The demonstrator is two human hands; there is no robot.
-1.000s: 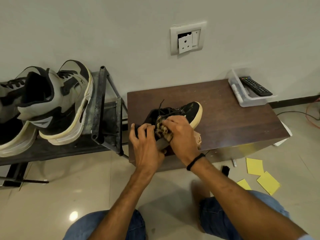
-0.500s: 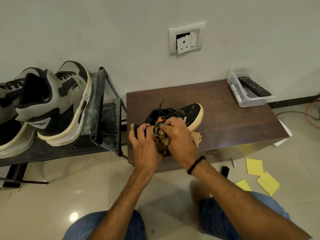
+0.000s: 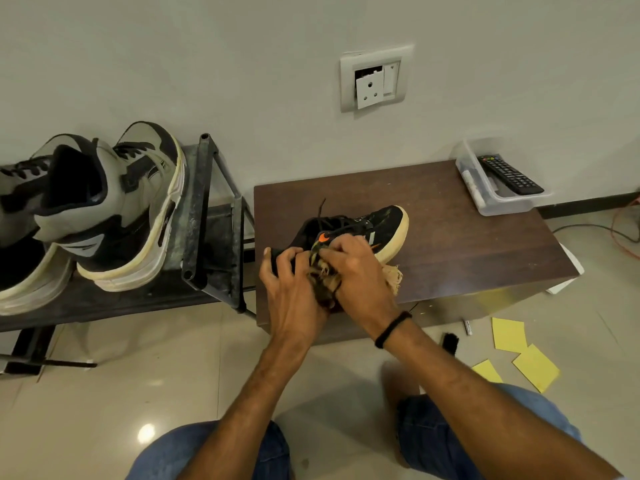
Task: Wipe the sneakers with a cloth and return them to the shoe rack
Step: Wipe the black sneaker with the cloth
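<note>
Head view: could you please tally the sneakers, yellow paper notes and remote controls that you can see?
Sneakers: 3, one black sneaker and two grey sneakers
Yellow paper notes: 3
Remote control: 1
Total: 7

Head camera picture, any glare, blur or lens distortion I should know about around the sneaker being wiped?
Head view: a lamp reflection glares on the glossy floor near the knees. Head view: wide-angle distortion leans the shoe rack outward. Head view: the left hand, right hand and cloth look slightly soft; the black sneaker is readable.
</note>
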